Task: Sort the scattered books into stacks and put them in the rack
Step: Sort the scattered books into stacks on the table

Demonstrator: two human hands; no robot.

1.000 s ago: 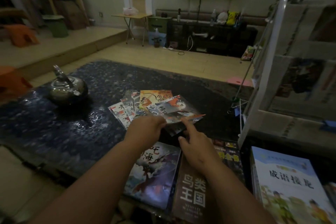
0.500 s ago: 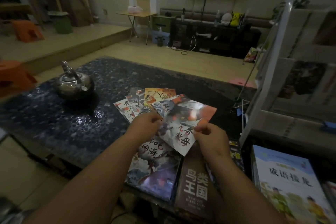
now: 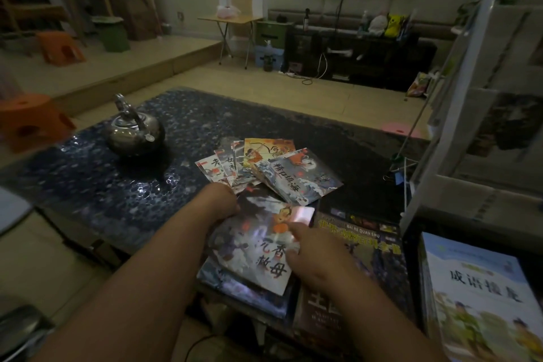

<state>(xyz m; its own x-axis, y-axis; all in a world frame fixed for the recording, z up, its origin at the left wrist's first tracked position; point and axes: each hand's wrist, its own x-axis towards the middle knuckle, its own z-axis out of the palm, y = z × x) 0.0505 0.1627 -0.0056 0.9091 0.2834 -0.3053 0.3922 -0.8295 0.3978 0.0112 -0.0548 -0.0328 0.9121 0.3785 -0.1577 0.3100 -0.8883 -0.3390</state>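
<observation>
A thin picture book (image 3: 258, 247) with a dark illustrated cover lies low over another picture book (image 3: 235, 282) at the table's near edge. My left hand (image 3: 221, 203) grips its upper left edge, fingers tucked under it. My right hand (image 3: 311, 253) holds its right edge with the thumb on the cover. Beyond them, several thin picture books (image 3: 264, 167) lie fanned out on the table. The white rack (image 3: 458, 91) stands at the right with papers and books on its shelves.
A metal kettle (image 3: 132, 129) sits at the left of the dark pebbled table (image 3: 88, 185). A brown book (image 3: 320, 311) and an encyclopedia (image 3: 370, 244) lie beside the stack, and a light blue book (image 3: 476, 288) at the far right. Orange stools (image 3: 29, 120) stand to the left.
Both hands picked one thin book off the fanned pile, lifted it, and brought it toward me and down onto the picture book at the near edge.
</observation>
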